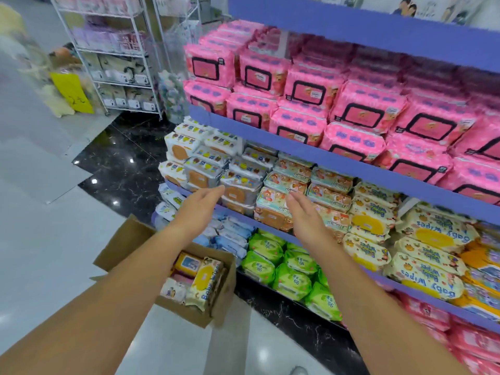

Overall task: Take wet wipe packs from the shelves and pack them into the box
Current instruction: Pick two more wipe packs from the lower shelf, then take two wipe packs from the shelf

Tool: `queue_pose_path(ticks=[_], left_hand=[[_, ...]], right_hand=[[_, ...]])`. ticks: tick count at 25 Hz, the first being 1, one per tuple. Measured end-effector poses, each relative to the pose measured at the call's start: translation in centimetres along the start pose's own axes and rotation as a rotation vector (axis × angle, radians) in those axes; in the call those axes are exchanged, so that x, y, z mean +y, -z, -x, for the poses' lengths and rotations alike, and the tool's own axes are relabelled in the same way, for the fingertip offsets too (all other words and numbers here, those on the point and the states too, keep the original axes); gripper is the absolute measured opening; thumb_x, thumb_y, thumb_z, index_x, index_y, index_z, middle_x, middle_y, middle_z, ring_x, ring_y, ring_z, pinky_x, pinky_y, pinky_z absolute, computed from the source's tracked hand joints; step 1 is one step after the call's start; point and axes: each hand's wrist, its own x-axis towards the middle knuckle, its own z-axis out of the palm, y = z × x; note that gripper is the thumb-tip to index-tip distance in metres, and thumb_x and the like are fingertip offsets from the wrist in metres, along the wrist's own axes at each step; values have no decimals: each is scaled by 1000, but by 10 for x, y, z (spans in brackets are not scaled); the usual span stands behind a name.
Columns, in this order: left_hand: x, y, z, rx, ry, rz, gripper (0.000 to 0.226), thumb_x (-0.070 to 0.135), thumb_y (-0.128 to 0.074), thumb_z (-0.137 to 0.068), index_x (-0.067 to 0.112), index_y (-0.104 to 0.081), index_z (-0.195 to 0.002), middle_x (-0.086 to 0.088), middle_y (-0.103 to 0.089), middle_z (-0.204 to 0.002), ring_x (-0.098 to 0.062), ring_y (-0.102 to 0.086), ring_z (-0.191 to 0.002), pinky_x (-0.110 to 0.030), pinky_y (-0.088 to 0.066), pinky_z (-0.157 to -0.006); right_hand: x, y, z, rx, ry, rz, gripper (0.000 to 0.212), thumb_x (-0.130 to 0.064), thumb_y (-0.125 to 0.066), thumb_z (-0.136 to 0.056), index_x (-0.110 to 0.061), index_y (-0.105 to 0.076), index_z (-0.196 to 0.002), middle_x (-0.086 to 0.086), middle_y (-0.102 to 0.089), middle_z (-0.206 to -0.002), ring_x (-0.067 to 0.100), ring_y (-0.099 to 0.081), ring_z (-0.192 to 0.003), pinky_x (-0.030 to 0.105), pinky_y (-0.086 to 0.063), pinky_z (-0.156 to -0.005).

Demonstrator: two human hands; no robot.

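Observation:
Both my arms reach toward the middle shelf. My left hand [198,205] is open with straight fingers, its tips near a white pack with an orange lid [238,189]. My right hand [305,215] is open too, fingertips at a pale green and orange bear-print pack [273,209]. Neither hand holds anything. On the floor below stands an open cardboard box [216,309] holding several wipe packs, among them a yellow "Baby Wipes" pack [204,282].
Purple shelves [338,161] carry pink packs [359,109] on top, yellow Baby Wipes packs [430,236] at right, green packs [292,277] and blue packs [232,234] lower down. A white wire rack [119,58] stands at back left. Tiled floor lies to the left.

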Motion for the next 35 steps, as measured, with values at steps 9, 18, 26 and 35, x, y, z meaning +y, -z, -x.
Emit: queue_pose_path(ticks=[9, 18, 26, 35], left_hand=[[-132, 201, -20, -36, 140, -80, 61, 62, -43, -98, 26, -51, -147, 2, -50, -150, -21, -46, -137, -44, -34, -115], [-247, 267, -149, -107, 356, -256, 25, 52, -45, -102, 30, -55, -107, 8, -57, -102, -13, -56, -93, -35, -43, -95], [-420, 270, -296, -319, 463, -355, 29, 51, -45, -103, 29, -58, -116, 15, -57, -109, -9, -55, -101, -34, -42, -100], [-604, 192, -438, -411, 585, -225, 43, 49, -59, -93, 15, -63, -118, -10, -73, -108, -21, -69, -99, -37, -54, -98]], right_hand=[[-17, -236, 19, -40, -122, -18, 56, -50, -35, -105, -27, -31, -156, -8, -30, -162, 17, -31, -147, 30, -31, -109], [80, -385, -70, -118, -334, 21, 55, -48, -38, -105, -26, -33, -155, -7, -33, -160, 13, -32, -146, 24, -25, -106], [228, -507, -161, -177, -512, 109, 51, -52, -38, -104, -31, -40, -150, -11, -42, -153, 12, -38, -141, 25, -29, -103], [398, -603, -263, 200, -864, -254, 49, -55, -45, -100, -29, -46, -141, 3, -55, -140, 24, -55, -122, 47, -44, -108]])
